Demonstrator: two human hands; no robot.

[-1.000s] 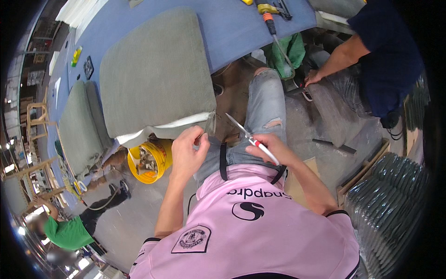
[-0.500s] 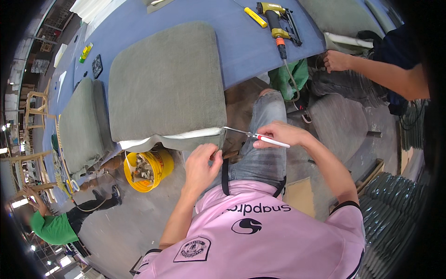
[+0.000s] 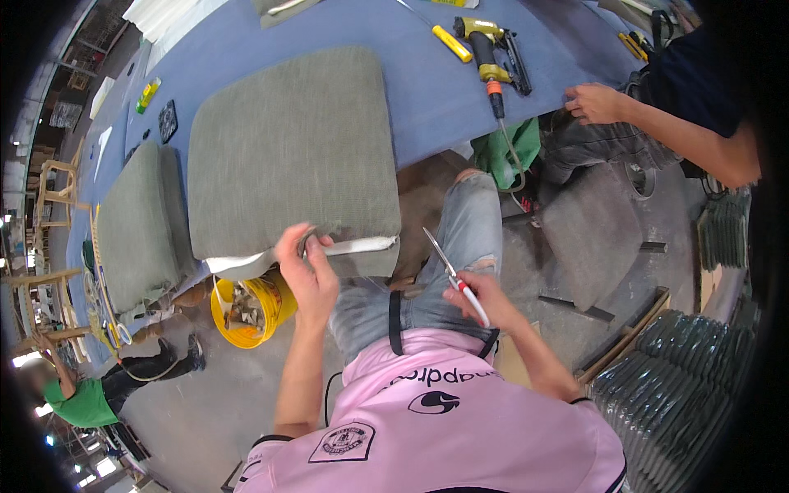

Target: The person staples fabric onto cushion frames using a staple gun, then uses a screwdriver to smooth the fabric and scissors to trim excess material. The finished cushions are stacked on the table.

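Left hand (image 3: 308,275) pinches cushion (image 3: 292,156) edge; right hand (image 3: 485,300) grips scissors (image 3: 450,271), blades parted. Keep fabric taut, cut close, fingers clear.

Grey seat cushion (image 3: 292,152): squarish, coarse woven cover, rounded corners, lying flat on the blue table (image 3: 427,78), its near edge at the table's front edge. Along that near edge the cover gapes; a strip of white filling (image 3: 329,249) shows in the gap, running from the left corner to the right corner. The left hand (image 3: 308,275) pinches the cover at the middle of this open edge, fingers (image 3: 306,240) curled over it.

Scissors (image 3: 452,273): slim, pale metal blades, white handle with a red mark. Held in the right hand (image 3: 485,300), blades pointing up and left toward the cushion's right corner, tip just short of it, not touching.
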